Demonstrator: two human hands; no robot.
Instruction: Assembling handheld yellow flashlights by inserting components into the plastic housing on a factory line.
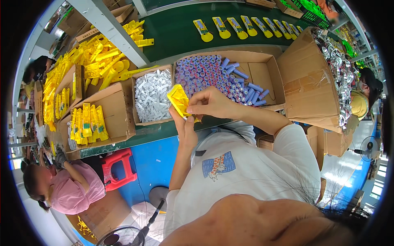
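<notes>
My left hand (pixel 185 130) holds up a yellow plastic casing (pixel 177 95) from below, its fingers closed round the lower part. Bent over the casing's near end is my right hand (pixel 211 101), thumb and finger pinched together against it. Whatever lies between those fingertips is hidden. Just beyond both hands stands a cardboard box (pixel 256 65) of purple cylindrical batteries (pixel 201 74), most upright and several lying loose. To its left, a smaller box holds many small white parts (pixel 152 92).
Further left, an open carton (pixel 117 104) holds yellow casings with green boards, below a heap of yellow parts (pixel 102 55). A row of filled casings (pixel 237 28) lies on the green surface. A tall carton (pixel 308 82) of silvery parts leans right. A pink-shirted person (pixel 76 188) works left.
</notes>
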